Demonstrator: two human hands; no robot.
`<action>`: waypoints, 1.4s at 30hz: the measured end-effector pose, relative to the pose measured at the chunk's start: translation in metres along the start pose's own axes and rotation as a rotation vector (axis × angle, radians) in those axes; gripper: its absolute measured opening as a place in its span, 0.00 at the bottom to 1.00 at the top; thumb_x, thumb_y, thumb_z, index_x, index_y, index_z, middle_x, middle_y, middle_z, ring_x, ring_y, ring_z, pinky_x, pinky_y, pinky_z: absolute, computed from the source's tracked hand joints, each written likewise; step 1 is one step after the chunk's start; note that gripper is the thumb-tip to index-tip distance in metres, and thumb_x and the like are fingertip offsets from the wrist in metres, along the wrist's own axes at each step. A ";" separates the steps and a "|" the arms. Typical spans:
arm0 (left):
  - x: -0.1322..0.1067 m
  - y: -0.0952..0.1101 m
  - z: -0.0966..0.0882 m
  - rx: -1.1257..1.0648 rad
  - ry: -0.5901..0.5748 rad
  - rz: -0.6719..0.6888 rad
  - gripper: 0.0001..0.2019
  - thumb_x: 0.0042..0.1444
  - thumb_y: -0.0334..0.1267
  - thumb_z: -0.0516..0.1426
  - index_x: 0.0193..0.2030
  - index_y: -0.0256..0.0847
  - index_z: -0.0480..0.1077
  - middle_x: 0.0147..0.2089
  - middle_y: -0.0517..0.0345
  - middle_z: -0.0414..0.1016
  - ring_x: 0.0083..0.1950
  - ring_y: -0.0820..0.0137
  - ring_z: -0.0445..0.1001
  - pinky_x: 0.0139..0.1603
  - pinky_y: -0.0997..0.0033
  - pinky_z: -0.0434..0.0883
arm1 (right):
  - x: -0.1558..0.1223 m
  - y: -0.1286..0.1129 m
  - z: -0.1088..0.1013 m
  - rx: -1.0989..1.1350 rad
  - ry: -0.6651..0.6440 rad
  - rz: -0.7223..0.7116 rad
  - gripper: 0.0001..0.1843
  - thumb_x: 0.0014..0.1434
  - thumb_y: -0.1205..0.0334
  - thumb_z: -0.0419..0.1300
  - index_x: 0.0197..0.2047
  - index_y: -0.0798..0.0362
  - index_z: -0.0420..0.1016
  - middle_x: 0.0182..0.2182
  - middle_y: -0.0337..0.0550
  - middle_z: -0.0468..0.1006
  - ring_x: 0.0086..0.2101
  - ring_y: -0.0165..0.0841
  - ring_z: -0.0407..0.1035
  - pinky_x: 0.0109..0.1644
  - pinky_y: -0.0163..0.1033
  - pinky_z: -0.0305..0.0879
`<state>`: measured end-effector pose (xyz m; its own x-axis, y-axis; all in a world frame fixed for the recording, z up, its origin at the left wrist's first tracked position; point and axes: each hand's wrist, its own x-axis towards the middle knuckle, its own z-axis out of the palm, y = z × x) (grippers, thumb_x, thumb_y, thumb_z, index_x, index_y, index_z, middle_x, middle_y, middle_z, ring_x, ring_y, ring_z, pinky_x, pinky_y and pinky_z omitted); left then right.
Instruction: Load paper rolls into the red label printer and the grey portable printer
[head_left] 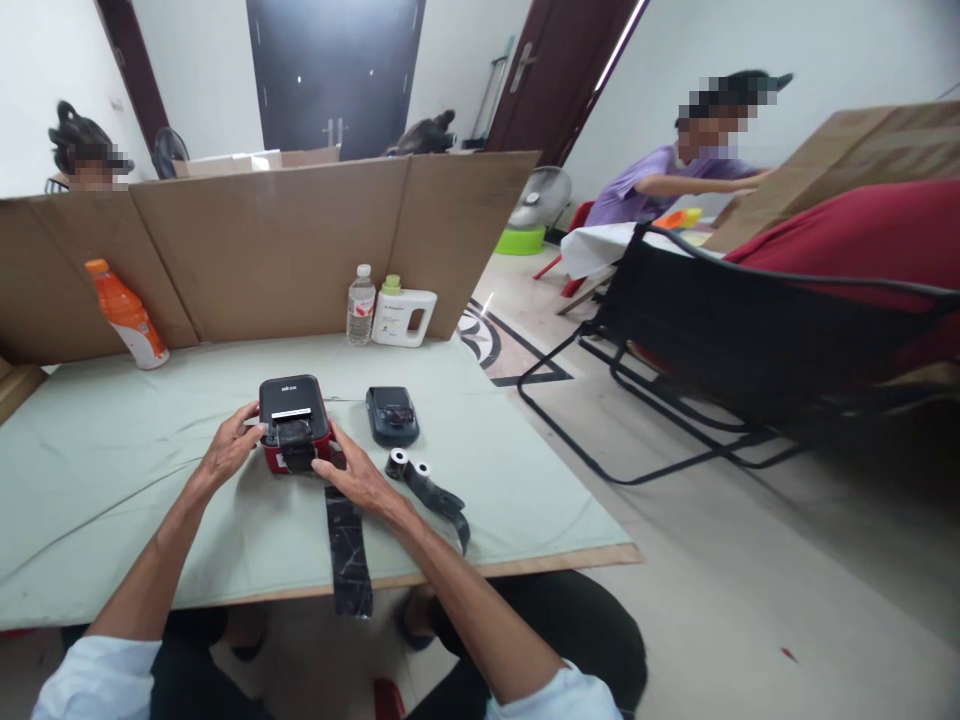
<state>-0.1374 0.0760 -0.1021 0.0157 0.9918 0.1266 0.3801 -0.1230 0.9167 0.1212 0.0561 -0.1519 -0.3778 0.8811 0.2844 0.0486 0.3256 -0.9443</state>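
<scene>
Both grips grasping the red-and-black printer (294,424) on the surface (112,470): left hand (229,448) at its side, right hand (352,475) by the black ribbon (349,545) hanging out.

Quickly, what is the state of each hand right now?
Left hand: fingers curled on the left side of the red printer, gripping it.
Right hand: on the printer's right side, by the black ribbon.
</scene>
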 end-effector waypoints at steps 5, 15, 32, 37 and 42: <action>0.019 -0.005 -0.010 0.094 -0.044 0.065 0.32 0.53 0.50 0.63 0.63 0.37 0.75 0.59 0.41 0.79 0.41 0.65 0.80 0.41 0.64 0.78 | 0.000 0.007 0.000 -0.034 -0.002 -0.027 0.41 0.62 0.55 0.66 0.76 0.47 0.58 0.68 0.50 0.70 0.66 0.47 0.65 0.72 0.57 0.58; 0.015 -0.013 0.009 0.290 0.076 0.104 0.28 0.60 0.45 0.56 0.66 0.38 0.73 0.64 0.40 0.75 0.52 0.60 0.78 0.54 0.56 0.77 | 0.010 0.009 -0.001 -0.088 0.011 -0.044 0.39 0.63 0.58 0.64 0.74 0.49 0.61 0.63 0.49 0.75 0.60 0.45 0.69 0.68 0.53 0.62; 0.009 -0.006 -0.008 0.024 -0.078 -0.001 0.32 0.53 0.49 0.61 0.65 0.42 0.75 0.63 0.45 0.76 0.44 0.65 0.79 0.36 0.67 0.81 | 0.007 0.029 -0.001 0.060 0.046 -0.009 0.40 0.61 0.52 0.67 0.74 0.47 0.64 0.62 0.47 0.76 0.63 0.45 0.67 0.70 0.54 0.61; 0.007 -0.002 -0.008 0.035 -0.088 -0.024 0.34 0.54 0.50 0.62 0.67 0.41 0.72 0.62 0.44 0.76 0.45 0.64 0.79 0.38 0.65 0.81 | 0.007 0.027 -0.001 0.071 0.047 -0.009 0.38 0.61 0.52 0.66 0.73 0.48 0.66 0.62 0.47 0.77 0.62 0.44 0.69 0.69 0.53 0.62; 0.004 0.001 -0.005 0.066 -0.073 0.003 0.33 0.55 0.50 0.62 0.67 0.41 0.72 0.60 0.44 0.78 0.43 0.64 0.79 0.38 0.64 0.80 | 0.007 0.025 -0.001 0.078 0.051 -0.018 0.37 0.62 0.53 0.66 0.72 0.47 0.67 0.63 0.47 0.76 0.60 0.43 0.71 0.69 0.52 0.63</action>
<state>-0.1416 0.0798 -0.0992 0.0831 0.9916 0.0992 0.4404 -0.1258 0.8889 0.1208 0.0702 -0.1731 -0.3306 0.8923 0.3073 -0.0308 0.3153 -0.9485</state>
